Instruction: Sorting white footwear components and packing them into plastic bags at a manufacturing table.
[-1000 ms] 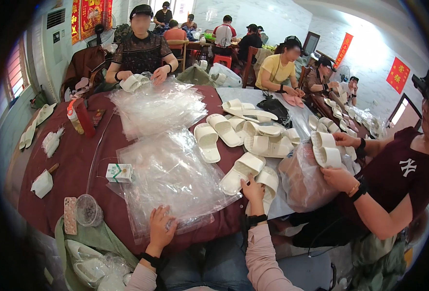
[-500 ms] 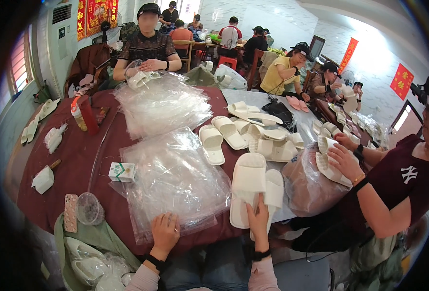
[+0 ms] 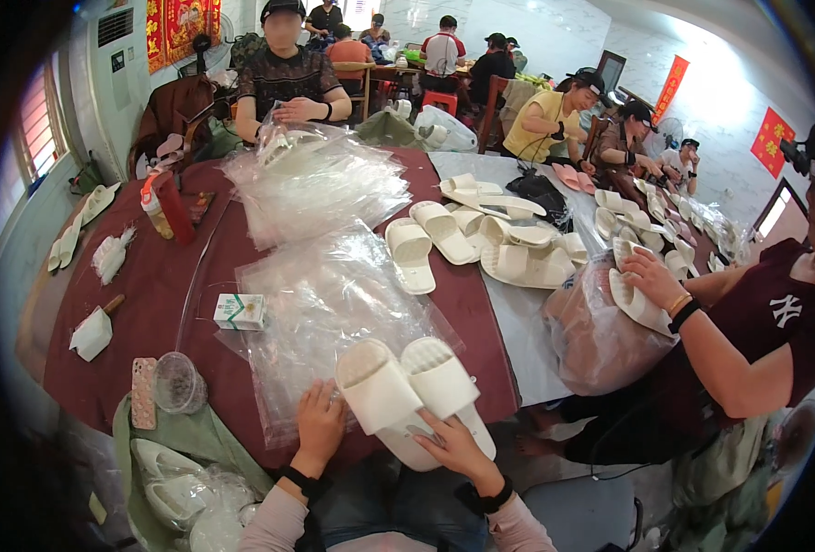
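Observation:
A pair of cream slide slippers lies side by side at the near edge of the dark red table, partly on a stack of clear plastic bags. My right hand rests on the heel end of the pair, fingers spread over it. My left hand lies on the plastic bags just left of the slippers, fingers bent against the left slipper's side. Both wrists wear dark bands.
More cream slippers lie spread over the table's middle and right. A second bag pile lies farther back. A person at right pushes slippers into a clear bag. A small green-white box, a phone, a plastic cup and a red bottle sit left.
My right hand has brought the slipper pair from the table's middle down to the near edge, onto the bags. My left hand has shifted right, against the pair.

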Action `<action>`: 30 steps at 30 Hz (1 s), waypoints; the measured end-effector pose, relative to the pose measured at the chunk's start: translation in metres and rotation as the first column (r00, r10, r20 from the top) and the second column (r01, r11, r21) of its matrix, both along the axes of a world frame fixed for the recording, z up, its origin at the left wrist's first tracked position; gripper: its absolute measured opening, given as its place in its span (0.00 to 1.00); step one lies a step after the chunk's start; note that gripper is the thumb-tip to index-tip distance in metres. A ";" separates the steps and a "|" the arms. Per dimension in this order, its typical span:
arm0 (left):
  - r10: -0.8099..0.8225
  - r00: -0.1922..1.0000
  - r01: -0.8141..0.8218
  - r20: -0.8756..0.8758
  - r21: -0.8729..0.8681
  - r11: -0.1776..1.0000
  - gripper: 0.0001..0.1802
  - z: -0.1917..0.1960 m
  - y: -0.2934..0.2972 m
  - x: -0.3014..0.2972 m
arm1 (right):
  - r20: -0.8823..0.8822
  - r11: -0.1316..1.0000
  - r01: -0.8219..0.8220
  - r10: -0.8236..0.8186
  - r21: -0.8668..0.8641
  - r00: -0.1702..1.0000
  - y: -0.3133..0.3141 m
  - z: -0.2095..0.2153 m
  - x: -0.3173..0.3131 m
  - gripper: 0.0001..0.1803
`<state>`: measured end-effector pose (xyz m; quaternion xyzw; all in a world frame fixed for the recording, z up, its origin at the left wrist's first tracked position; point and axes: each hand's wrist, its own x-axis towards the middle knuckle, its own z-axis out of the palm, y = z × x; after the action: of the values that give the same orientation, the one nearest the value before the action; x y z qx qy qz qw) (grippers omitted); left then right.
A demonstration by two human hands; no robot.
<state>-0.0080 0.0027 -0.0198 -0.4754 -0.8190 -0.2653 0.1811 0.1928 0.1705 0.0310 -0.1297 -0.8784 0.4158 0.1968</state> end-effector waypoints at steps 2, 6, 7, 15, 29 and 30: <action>-0.010 1.000 0.010 -0.014 0.002 1.000 0.09 0.000 0.003 0.000 | 0.086 0.993 -0.038 0.028 0.113 0.996 0.006 -0.013 -0.013 0.27; -0.019 0.999 0.019 -0.027 -0.017 1.000 0.10 0.004 0.003 0.001 | 0.259 0.992 -0.024 -0.009 0.125 0.966 0.010 -0.025 -0.045 0.24; -0.015 1.000 0.014 -0.025 -0.016 1.000 0.10 0.005 0.004 0.002 | 0.460 0.999 0.046 -0.032 -0.018 0.887 0.011 -0.025 -0.048 0.23; -0.061 0.971 0.041 0.232 0.092 0.995 0.12 0.006 -0.004 -0.006 | -0.040 0.833 -0.232 0.246 -0.503 0.968 -0.005 0.013 0.037 0.23; -0.175 0.955 0.160 0.241 0.077 0.984 0.19 0.101 -0.018 0.007 | -0.028 0.893 -0.445 0.445 -0.067 0.895 -0.035 0.027 0.032 0.31; -0.175 0.955 0.161 0.239 0.078 0.984 0.19 0.105 -0.019 0.008 | 0.039 0.906 -0.423 0.423 -0.017 0.905 -0.031 0.029 0.032 0.31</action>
<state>-0.0001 -0.0160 0.0848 -0.5014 -0.7838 -0.3598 0.0691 0.2251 0.1396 0.0599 0.0543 -0.8878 0.4495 0.0829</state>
